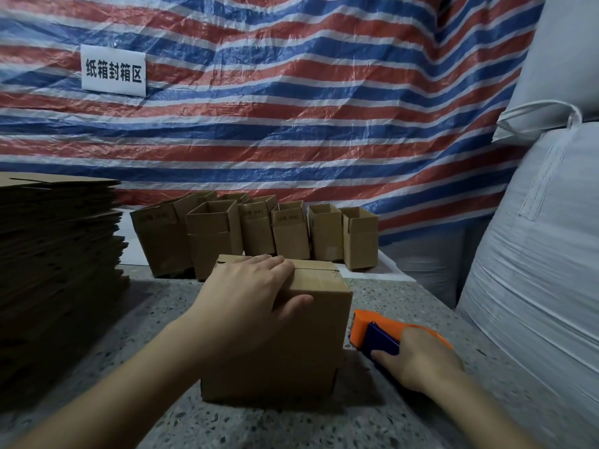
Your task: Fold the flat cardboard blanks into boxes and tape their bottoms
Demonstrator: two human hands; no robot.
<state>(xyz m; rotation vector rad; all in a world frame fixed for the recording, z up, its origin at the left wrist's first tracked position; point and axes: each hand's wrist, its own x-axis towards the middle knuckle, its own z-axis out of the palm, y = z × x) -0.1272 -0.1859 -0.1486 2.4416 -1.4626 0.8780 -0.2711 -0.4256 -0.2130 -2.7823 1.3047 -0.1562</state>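
Observation:
A folded cardboard box (301,345) stands upside down on the speckled table (389,416), its closed bottom flaps facing up. My left hand (249,293) lies over the top near edge of the box, fingers spread across the flap seam and thumb down the front face. My right hand (418,364) grips an orange and blue tape dispenser (376,332) on the table just right of the box. A tall stack of flat cardboard blanks (58,254) sits at the left.
Several folded boxes (259,234) stand open-topped in rows behind the box I hold. Big white woven sacks (544,222) fill the right side. A striped tarp with a white sign (113,71) hangs behind the table.

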